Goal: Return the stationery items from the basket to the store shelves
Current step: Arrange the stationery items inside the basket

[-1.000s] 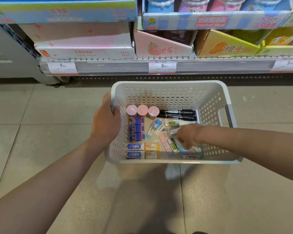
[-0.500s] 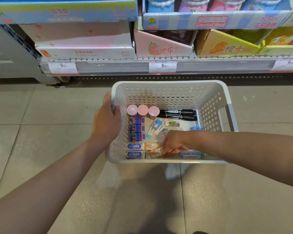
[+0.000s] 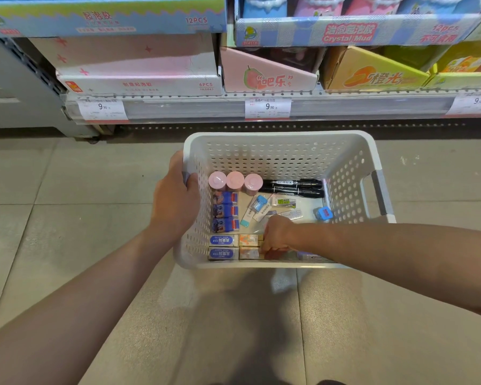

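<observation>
A white perforated basket (image 3: 278,151) is held above the tiled floor. My left hand (image 3: 175,201) grips its left handle. Inside stand three pink-capped tubes (image 3: 235,180), with black markers (image 3: 293,187) beside them, blue erasers (image 3: 225,211) in a column, white-and-blue boxed erasers (image 3: 223,240), orange-patterned boxes (image 3: 249,240), and loose small items including a blue sharpener (image 3: 324,213). My right hand (image 3: 275,236) reaches down into the front of the basket with curled fingers on small items next to the orange-patterned boxes; what it holds is hidden.
A store shelf (image 3: 345,107) with price tags (image 3: 267,107) runs across the top. It carries display boxes: a pink one (image 3: 139,65), a pink pear-print one (image 3: 267,76), an orange one (image 3: 372,73) and a blue Crystal Mud tray (image 3: 350,31). Grey tiled floor (image 3: 67,218) lies below.
My right hand has slid left along the front of the basket, from the right-hand items to beside the orange-patterned boxes. The blue sharpener is now uncovered. My left hand stayed put.
</observation>
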`<state>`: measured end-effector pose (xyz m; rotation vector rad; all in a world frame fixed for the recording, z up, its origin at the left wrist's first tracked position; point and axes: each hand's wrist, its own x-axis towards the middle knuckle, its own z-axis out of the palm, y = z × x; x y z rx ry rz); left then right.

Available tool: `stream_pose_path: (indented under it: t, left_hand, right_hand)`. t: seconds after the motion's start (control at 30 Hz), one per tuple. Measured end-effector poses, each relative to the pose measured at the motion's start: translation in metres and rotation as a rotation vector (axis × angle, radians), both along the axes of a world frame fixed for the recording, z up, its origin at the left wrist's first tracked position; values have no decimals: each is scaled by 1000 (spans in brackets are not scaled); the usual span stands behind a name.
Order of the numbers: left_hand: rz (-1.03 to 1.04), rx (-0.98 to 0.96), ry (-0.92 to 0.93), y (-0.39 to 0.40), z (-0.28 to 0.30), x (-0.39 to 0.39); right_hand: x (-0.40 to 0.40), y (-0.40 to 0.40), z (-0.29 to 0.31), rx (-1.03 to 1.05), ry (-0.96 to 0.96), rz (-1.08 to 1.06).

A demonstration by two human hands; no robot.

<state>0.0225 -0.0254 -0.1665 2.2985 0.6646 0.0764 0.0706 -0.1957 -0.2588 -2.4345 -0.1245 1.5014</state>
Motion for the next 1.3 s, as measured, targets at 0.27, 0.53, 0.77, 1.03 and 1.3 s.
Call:
stream_pose_path:
  t: [0.27,0.53,0.77,1.03,1.3]
  left_hand:
    - [-2,11,2,1,-2,0]
    - [-1,24,13,2,-4,1]
    - [-9,36,8,2,-3,1]
    - [-7,33,-5,2,-6,2]
    - [-10,21,-10,2,-5,1]
  right_hand:
    - [18,-13,22,129,275,-2]
    - [62,-18,54,222,-389,412]
    - [42,-25,41,25,-349,779]
    - [18,-28,24,-106,-457,818]
    - [10,-23,37,-83,-415,764]
